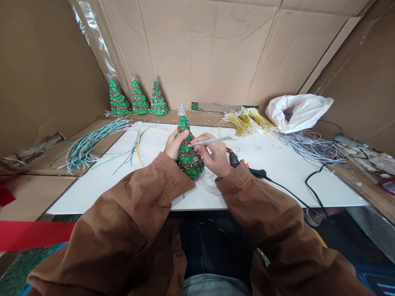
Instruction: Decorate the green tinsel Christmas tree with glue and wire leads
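A small green Christmas tree [187,159] with red garland stands upright in front of me, a clear star [181,109] at its top. My left hand [175,144] is closed around the tree's left side, thumb across its front. Between the fingers of my right hand [216,157] is a thin greyish-white stick [220,140], held like a pen. Its left tip meets the front of the tree just below my left thumb. Several small ornaments show on the branches. The tree's far side is hidden.
A glue gun [233,159] with a black cord lies beside my right wrist. Three finished-looking trees [159,100] stand at the back left. Green-white wires [92,142] lie left; yellow-white wires [245,122], a white plastic bag [304,109] and loose wires [311,146] lie right. Cardboard walls [216,53] enclose the table.
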A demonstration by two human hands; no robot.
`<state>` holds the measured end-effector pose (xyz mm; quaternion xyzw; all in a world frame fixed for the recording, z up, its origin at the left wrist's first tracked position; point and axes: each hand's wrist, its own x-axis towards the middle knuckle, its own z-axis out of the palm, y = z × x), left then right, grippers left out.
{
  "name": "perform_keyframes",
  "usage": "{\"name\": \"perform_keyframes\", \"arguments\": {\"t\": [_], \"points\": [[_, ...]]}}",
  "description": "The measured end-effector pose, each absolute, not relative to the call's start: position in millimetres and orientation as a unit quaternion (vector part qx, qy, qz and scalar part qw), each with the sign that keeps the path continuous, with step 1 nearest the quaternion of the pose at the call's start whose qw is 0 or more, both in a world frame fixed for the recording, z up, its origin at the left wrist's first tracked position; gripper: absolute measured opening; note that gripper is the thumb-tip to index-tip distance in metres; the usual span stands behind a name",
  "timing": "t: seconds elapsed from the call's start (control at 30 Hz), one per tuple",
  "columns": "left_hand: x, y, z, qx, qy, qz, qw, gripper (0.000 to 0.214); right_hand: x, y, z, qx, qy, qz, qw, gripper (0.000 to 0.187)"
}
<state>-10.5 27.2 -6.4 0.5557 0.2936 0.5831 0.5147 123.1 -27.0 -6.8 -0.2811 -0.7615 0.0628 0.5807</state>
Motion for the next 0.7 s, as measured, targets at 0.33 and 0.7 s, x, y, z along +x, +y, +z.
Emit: {"name": "perform_keyframes", "arguments": {"t": [0.33,0.7], "points": [[-6.8,19.9,-4.4,0.563,0.289,0.590,0.502,0.034,123.1,-24.5,-4.7,-0.291,-0.754,0.084,0.584,0.040],[-7.9,22.6,-7.8,0.597,0.284,0.565,0.494,0.030,124.8,-23.7,-5.4,-0.294,-0.734,0.110,0.603,0.039]]}}
